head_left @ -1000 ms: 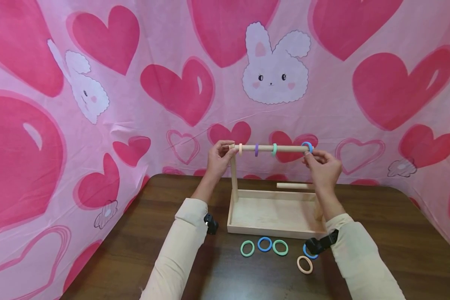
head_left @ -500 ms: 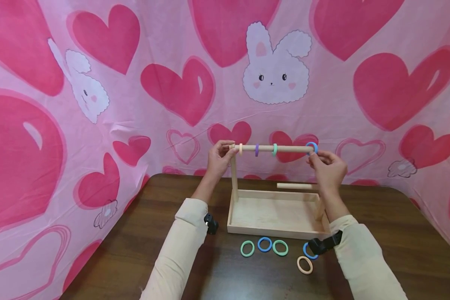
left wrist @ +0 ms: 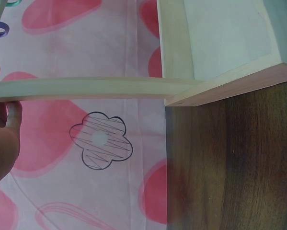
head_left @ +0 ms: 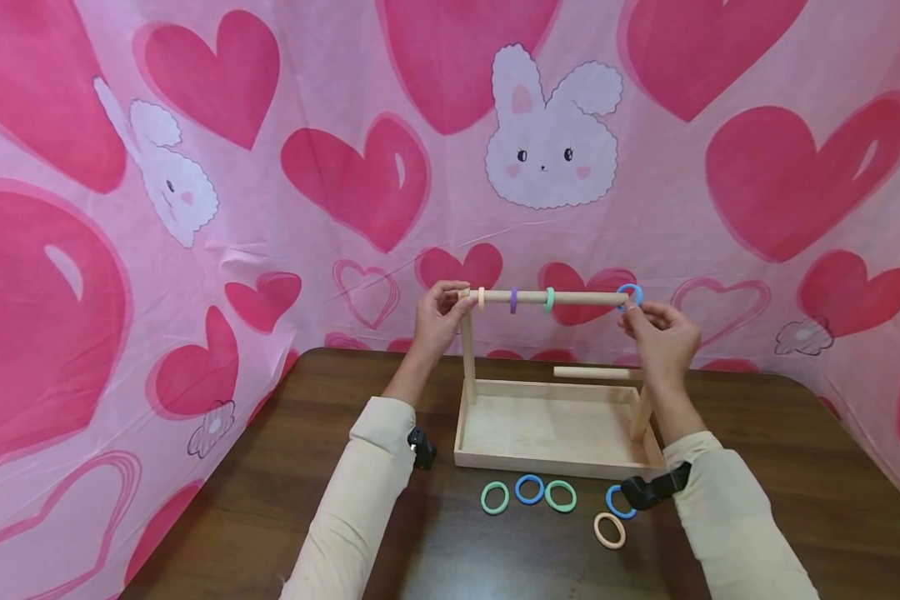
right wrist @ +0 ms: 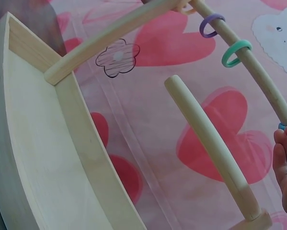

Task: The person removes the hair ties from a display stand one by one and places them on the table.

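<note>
At the top of the tall left post [head_left: 468, 358], my left hand [head_left: 433, 323] grips the corner where the upper wooden rod [head_left: 585, 297] joins it. A peach ring [head_left: 482, 299], a purple ring [head_left: 513, 301] and a mint green ring [head_left: 549, 301] hang on that rod. At the rod's free right end, my right hand [head_left: 667, 340] pinches a blue ring [head_left: 631, 287] between thumb and fingers. In the right wrist view only a sliver of the blue ring [right wrist: 281, 126] shows beside the fingers; the rest is hidden by the hand.
The stand's shallow wooden tray [head_left: 555, 464] carries a shorter right post [head_left: 642, 415] with a lower rod [head_left: 596, 372]. In front of it on the brown table [head_left: 375, 417] lie two green rings, two blue rings and a peach ring [head_left: 598, 535]. A pink patterned cloth hangs behind.
My right hand has moved a little to the right, sliding the blue ring along to the upper rod's free end. The left hand and the other rings stay in place.
</note>
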`<move>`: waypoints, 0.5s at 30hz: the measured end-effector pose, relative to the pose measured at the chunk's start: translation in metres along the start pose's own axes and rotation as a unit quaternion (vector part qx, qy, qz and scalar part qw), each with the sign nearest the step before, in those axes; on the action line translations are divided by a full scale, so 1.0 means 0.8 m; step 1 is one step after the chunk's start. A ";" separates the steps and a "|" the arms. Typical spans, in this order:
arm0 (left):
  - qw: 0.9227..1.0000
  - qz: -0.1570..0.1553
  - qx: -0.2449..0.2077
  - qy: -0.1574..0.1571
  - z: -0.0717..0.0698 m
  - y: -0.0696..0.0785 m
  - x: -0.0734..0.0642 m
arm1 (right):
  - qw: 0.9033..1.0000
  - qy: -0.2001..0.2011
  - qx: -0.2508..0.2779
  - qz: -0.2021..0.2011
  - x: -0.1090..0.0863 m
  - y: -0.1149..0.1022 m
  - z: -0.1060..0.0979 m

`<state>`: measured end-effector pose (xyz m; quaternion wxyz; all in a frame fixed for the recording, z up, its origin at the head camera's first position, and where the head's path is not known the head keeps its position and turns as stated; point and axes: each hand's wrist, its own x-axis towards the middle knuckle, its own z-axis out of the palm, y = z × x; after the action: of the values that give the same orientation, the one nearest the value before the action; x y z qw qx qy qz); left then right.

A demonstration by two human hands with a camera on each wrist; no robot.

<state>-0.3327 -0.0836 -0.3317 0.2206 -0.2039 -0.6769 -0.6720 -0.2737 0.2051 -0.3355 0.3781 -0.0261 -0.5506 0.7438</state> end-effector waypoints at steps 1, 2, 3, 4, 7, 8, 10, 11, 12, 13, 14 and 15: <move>1.000 0.003 0.000 -0.001 0.000 0.000 0.000 | 1.000 -0.001 0.003 0.001 0.000 0.000 -0.001; 1.000 0.006 0.001 -0.002 -0.001 -0.001 0.000 | 1.000 -0.002 0.006 0.002 0.000 -0.001 -0.001; 1.000 0.011 -0.001 -0.004 -0.001 -0.002 -0.001 | 1.000 -0.002 0.007 0.002 0.000 -0.002 -0.002; 1.000 0.020 -0.001 -0.006 -0.002 -0.003 -0.001 | 1.000 -0.002 0.008 0.003 0.000 -0.002 -0.003; 0.999 0.034 -0.005 -0.010 -0.003 -0.007 -0.001 | 1.000 0.000 0.009 0.004 0.002 0.000 -0.005; 0.999 0.033 -0.005 -0.010 -0.003 -0.007 -0.001 | 1.000 0.002 0.008 0.003 0.002 0.000 -0.005; 1.000 0.027 -0.002 -0.008 -0.003 -0.006 -0.001 | 1.000 0.003 0.009 0.003 0.003 0.001 -0.006; 1.000 0.019 0.002 -0.006 -0.002 -0.005 -0.001 | 1.000 0.004 0.010 0.003 0.003 0.001 -0.007; 1.000 0.014 0.005 -0.005 -0.002 -0.004 -0.001 | 1.000 0.005 0.009 0.002 0.003 0.001 -0.008; 1.000 0.009 0.008 -0.003 -0.002 -0.003 -0.001 | 1.000 0.006 0.007 0.003 0.004 0.001 -0.009; 1.000 0.006 0.010 -0.003 -0.001 -0.002 -0.001 | 1.000 0.006 0.006 0.003 0.004 0.001 -0.009; 1.000 0.004 0.012 -0.002 -0.001 -0.002 -0.001 | 1.000 0.006 0.006 0.005 0.004 0.001 -0.010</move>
<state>-0.3331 -0.0845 -0.3333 0.2241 -0.2054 -0.6844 -0.6627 -0.2726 0.2137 -0.3380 0.3782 -0.0311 -0.5438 0.7485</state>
